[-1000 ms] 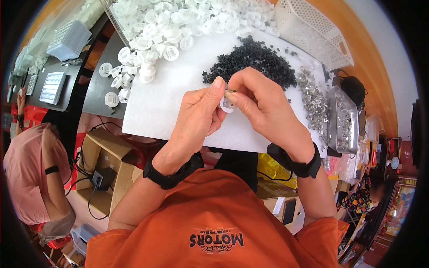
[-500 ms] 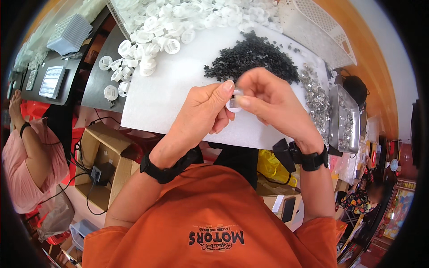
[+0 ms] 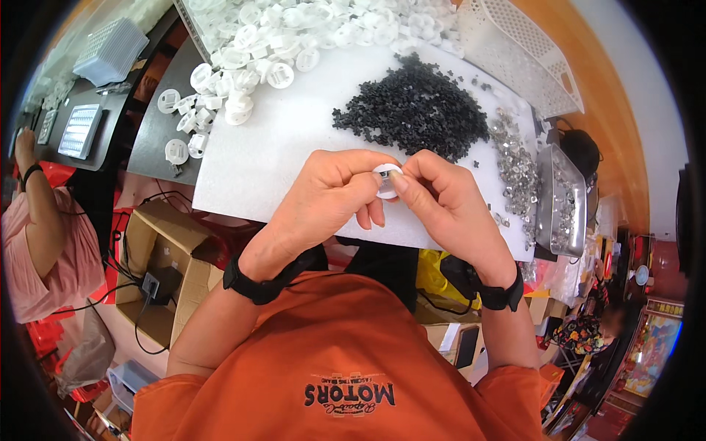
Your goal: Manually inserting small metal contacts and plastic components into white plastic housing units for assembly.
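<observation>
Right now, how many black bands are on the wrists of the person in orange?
2: one black wristband on the left wrist, lower left of the joined hands, and one black wristband on the right wrist, lower right. None looks hidden.

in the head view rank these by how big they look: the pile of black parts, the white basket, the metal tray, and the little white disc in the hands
1. White basket, though its far end is cut off at the rim.
2. Pile of black parts, close to the basket in spread, so that order is unsure.
3. Metal tray.
4. White disc, pinched between left hand and right hand.
</observation>
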Tool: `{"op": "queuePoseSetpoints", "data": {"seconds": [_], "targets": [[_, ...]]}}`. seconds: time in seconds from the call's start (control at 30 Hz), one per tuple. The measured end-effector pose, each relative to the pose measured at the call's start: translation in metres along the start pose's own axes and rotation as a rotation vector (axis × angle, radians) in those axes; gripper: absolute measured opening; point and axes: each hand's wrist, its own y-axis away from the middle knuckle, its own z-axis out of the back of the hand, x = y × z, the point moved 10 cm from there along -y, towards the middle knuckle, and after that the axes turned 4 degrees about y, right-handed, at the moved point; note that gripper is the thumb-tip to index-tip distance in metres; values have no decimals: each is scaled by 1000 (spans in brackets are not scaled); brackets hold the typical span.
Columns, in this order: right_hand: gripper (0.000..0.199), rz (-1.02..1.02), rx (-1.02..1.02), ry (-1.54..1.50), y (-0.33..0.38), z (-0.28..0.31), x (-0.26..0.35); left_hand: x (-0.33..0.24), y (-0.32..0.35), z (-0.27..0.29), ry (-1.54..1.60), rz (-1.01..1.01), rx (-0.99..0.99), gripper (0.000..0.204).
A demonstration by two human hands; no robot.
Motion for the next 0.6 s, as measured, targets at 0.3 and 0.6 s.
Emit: {"op": "queuePoseSetpoints", "data": {"seconds": [0.3,0.6], "targets": [[17,170,-65,155,6,3,12,7,-1,3,-50,-1,-19,26],[14,128,-75,79,9,2,0,2,0,-1,-183,9,-73,24]]}}
